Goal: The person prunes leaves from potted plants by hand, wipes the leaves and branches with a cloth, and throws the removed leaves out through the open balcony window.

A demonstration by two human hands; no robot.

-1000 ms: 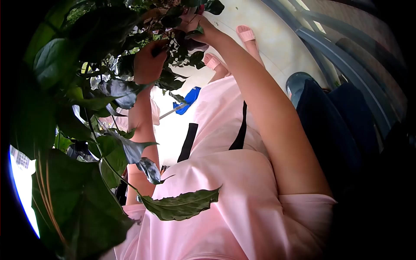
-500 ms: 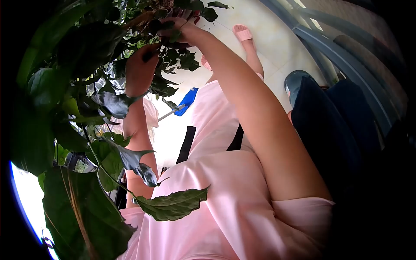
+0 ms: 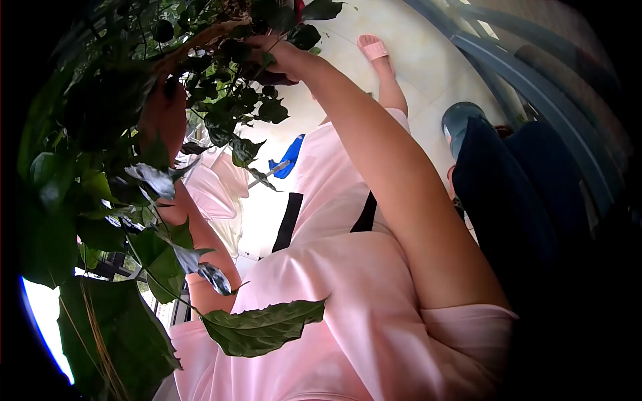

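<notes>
A leafy green plant [image 3: 234, 110] fills the left and upper left of the view, with a brown woody stem [image 3: 207, 35] near the top. My right hand [image 3: 277, 57] reaches into the leaves beside that stem; its fingertips are partly covered by foliage, and what they touch cannot be made out. Lower and to the left, my left hand [image 3: 164, 113] is among darker leaves close to the stem's left end. Its fingers are hidden in shadow and leaves. A large leaf [image 3: 264, 327] hangs in front of the pink shirt.
On the pale tiled floor [image 3: 421, 80] stands a foot in a pink sandal [image 3: 372, 48]. A blue object with a grey handle [image 3: 289, 157] lies beyond the pink clothing. Grey-blue curved bars [image 3: 528, 87] and dark blue cloth [image 3: 515, 194] are at the right.
My left hand has moved left and down, deeper into the leaves. My right hand has shifted left and slightly down. More of the woody stem shows, and one sandal has gone out of sight.
</notes>
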